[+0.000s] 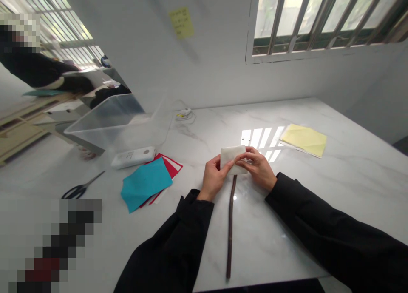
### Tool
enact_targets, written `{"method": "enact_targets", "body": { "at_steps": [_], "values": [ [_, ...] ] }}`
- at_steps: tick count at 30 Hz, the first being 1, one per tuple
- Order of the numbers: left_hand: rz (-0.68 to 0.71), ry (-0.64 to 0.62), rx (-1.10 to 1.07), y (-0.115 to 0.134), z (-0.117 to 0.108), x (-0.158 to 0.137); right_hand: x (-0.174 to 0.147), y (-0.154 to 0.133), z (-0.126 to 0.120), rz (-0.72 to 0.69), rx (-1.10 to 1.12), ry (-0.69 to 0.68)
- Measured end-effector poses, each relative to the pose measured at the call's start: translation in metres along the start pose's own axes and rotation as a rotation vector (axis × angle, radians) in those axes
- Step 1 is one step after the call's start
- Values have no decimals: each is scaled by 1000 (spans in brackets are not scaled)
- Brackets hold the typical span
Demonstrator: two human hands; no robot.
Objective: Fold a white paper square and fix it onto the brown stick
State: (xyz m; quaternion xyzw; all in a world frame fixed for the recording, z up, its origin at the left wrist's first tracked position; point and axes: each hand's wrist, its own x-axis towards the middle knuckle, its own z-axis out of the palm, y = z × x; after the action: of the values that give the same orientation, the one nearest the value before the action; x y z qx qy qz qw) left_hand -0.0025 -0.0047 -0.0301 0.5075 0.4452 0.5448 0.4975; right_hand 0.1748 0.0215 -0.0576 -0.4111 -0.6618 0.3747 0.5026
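Note:
Both my hands hold a small off-white square (pixel 230 155), perhaps paper or felt, above the middle of the table. My left hand (pixel 214 177) grips its left side, with the thumb on the near face. On the right edge, the fingers of my right hand (pixel 257 167) are closed, the fingertips meeting over the square. A thin dark brown stick (pixel 231 225) runs from just beneath the square toward the table's front edge. Whether its upper end touches the square is hidden.
To the left are blue sheets (pixel 147 183) over red sheets (pixel 170 165), black scissors (pixel 76 192), a white box-shaped device (pixel 134 157) and a clear plastic bin (pixel 114 123). Yellow sheets (pixel 304 139) lie at the right. A person (pixel 28 63) is at the far left.

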Motion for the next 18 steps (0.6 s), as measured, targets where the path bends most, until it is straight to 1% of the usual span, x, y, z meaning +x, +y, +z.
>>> {"method": "enact_targets", "body": {
  "at_steps": [8, 14, 18],
  "values": [
    [-38, -14, -44, 2, 1, -1, 0, -6, -1, 32, -1, -23],
    [-41, -41, -15, 3, 0, -1, 0, -7, -1, 22, 44, -62],
    [-39, -35, 4, 2, 0, -1, -1, -7, -1, 28, 32, -72]
  ]
}}
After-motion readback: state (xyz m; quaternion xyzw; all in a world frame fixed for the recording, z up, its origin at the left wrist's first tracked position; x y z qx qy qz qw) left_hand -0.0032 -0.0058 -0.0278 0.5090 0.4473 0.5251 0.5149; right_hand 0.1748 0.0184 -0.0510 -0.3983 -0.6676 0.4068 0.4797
